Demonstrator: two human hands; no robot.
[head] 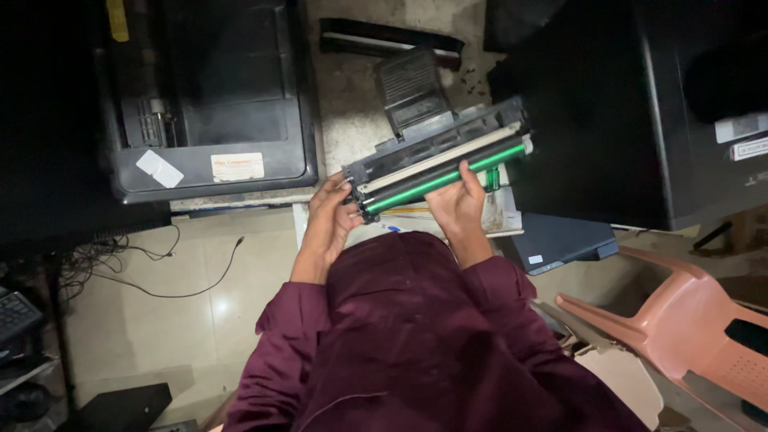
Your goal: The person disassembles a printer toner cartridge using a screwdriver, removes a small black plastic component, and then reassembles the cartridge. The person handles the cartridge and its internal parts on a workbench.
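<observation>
Both hands grip the toner cartridge (438, 160): left hand (330, 214) wrapped around its end, right hand (458, 202) clasping its middle

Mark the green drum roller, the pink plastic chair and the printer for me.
green drum roller (448, 177), head view, mid-length of the roller.
pink plastic chair (680, 320), head view, seat.
printer (240, 120), head view, top cover.

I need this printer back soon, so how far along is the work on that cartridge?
Done: the toner cartridge is out of the open printer, and a loose black cover lies behind it. In hand: the left hand grips one end, while the right hand rests along the green drum. Left: the cartridge is not back in the printer, and the cover is unfitted.
</observation>
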